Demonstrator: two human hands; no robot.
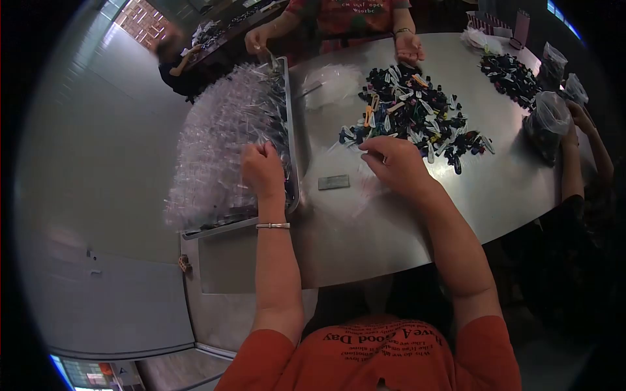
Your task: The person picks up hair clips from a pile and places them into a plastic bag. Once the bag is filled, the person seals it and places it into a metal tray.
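Note:
My left hand [265, 171] is closed in a pinch over the near right part of a metal tray [291, 156]. A bit of clear plastic bag shows at its fingertips. The tray is heaped with clear plastic bags [215, 143], some with dark contents. My right hand [396, 166] hovers at the near left edge of a pile of hair clips [417, 107], mostly black and white. Its fingers are bent, thumb and forefinger apart, with nothing visible between them. Flat clear bags [326, 159] and a small grey block [334, 182] lie between my hands.
Across the metal table [385, 241], a co-worker's hand [259, 42] holds something over the tray; their other hand [409, 47] is by the clips. More clear bags [332, 85] lie near them. At right are another clip pile [510, 79] and a person holding a filled bag [546, 127].

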